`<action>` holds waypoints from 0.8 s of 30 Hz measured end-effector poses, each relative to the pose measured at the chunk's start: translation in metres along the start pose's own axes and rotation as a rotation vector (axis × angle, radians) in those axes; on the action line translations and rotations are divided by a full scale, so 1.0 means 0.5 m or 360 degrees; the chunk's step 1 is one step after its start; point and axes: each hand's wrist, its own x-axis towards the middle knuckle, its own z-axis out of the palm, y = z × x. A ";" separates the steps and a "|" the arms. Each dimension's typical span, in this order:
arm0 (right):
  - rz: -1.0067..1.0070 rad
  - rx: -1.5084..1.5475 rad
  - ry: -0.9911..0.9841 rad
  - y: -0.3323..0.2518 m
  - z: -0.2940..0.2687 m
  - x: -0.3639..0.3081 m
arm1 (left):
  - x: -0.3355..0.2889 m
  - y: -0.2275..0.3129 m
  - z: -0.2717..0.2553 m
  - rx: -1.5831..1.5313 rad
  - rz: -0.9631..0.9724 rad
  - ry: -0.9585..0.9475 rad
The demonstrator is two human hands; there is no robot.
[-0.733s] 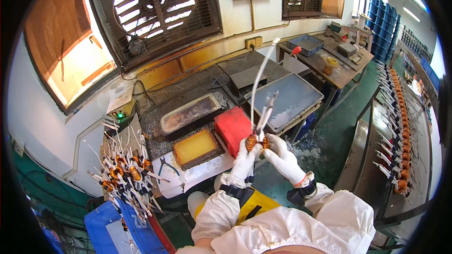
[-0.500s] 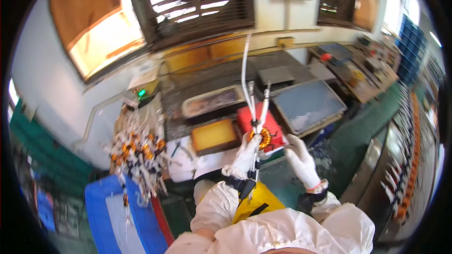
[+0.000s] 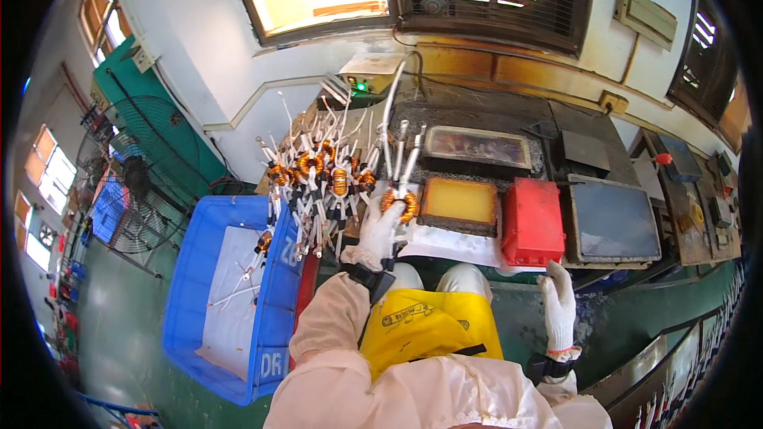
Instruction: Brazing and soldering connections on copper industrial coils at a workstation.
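My left hand, in a white glove, is closed around a copper-wound ring coil. Long white-sleeved leads rise from that coil, and others hang below the hand. Just left of it lies a pile of similar coils, with sleeved leads pointing many ways. My right hand, also gloved, is held up below the front edge of a red box. Its fingers are stretched upward with nothing visible in them. Dark bands circle both wrists.
A blue crate at the left has one coil with leads inside. On the bench stand a yellow-filled tray, a long metal trough and a wide grey-surfaced tray. A caged fan stands at far left.
The view has swung left, bringing the blue crate and fan further in. My left hand has carried the coil left to beside the pile. My right hand has come away from the coil.
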 end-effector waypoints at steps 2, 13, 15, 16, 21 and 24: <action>0.0019 -0.0036 -0.0004 0.004 -0.001 0.001 | -0.001 0.024 -0.042 0.0095 -0.0060 0.0169; 0.0046 -0.0064 -0.0061 0.033 0.027 0.023 | 0.095 0.083 -0.243 0.0134 0.0215 0.0747; 0.0055 -0.0147 -0.0073 0.028 0.034 0.029 | 0.116 0.080 -0.277 0.0581 0.0232 0.0853; 0.0068 -0.0230 -0.0076 0.023 0.037 0.030 | 0.130 0.074 -0.287 0.0578 0.0229 0.0856; 0.0115 -0.0287 -0.0086 0.021 0.040 0.035 | 0.144 0.123 -0.246 0.0325 0.0093 0.0904; 0.0133 -0.0264 -0.0070 0.043 0.033 0.040 | 0.212 0.072 -0.243 0.0591 0.0070 0.0986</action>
